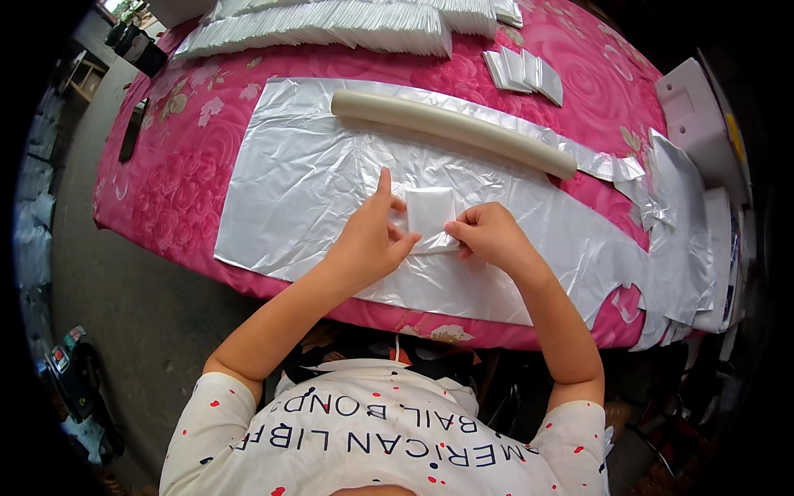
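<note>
A small folded square of white plastic film (431, 212) lies on a large crinkled sheet of silvery white plastic (289, 190). My right hand (490, 236) pinches the square's right edge between thumb and fingertips. At its left side is my left hand (370, 236), open, with the index finger stretched away from me and the thumb apart near the lower left corner. Beyond both hands a long beige tube (455, 132) rests slantwise across the sheet.
A pink flowered cloth (182, 190) covers the table. Packed rows of folded white plastic (322, 31) stand at the far edge, with several loose folded pieces (523, 73) right of them. Torn plastic (678, 231) and a white foam box (703, 116) occupy the right. A dark phone-like object (133, 131) lies left.
</note>
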Demonstrator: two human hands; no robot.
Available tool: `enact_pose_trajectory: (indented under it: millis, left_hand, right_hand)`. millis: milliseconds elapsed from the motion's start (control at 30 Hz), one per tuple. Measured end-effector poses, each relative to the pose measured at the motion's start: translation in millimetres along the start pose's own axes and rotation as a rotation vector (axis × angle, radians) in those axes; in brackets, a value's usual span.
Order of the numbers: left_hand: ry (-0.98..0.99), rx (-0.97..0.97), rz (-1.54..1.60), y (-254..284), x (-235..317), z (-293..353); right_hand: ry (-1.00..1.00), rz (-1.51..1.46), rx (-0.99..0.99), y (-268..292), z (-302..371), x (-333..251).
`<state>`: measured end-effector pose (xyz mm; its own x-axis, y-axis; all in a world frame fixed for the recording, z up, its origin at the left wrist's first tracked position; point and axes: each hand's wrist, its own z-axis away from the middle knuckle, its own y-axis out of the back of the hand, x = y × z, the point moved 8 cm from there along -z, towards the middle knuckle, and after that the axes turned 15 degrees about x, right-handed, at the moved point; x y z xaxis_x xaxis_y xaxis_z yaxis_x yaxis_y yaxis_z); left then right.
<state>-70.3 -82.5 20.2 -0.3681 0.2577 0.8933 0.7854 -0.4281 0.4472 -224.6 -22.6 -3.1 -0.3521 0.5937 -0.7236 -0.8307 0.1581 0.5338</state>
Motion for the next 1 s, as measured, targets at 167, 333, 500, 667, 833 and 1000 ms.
enact_pose_trajectory:
  millis: [167, 333, 500, 667, 833, 1000]
  left_hand:
    - [-0.642, 0.107, -0.292, -12.5, 41.3, 21.8]
    - [-0.543, -0.04, -0.583, -53.2, 23.1, 22.0]
    - [-0.489, -0.055, -0.627, -61.5, 9.1, 18.4]
    - [-0.514, -0.046, -0.601, -65.6, 7.6, 19.5]
    - [-0.548, 0.005, -0.514, -56.5, 10.2, 20.6]
    - [-0.551, 0.039, -0.096, -10.7, 28.0, 46.0]
  right_hand:
    - [-0.024, -0.007, -0.01, -0.6, -0.4, 0.1]
    - [0.0, -0.027, -0.018, -0.6, -2.6, 0.7]
    - [-0.028, -0.006, 0.038, 0.5, 0.5, 1.1]
    - [0.12, 0.039, 0.143, 6.4, 9.7, -1.3]
    - [0.315, 0.543, 0.277, 18.7, 33.2, -16.2]
    - [0.81, 0.49, 0.331, 1.9, 50.4, -53.3]
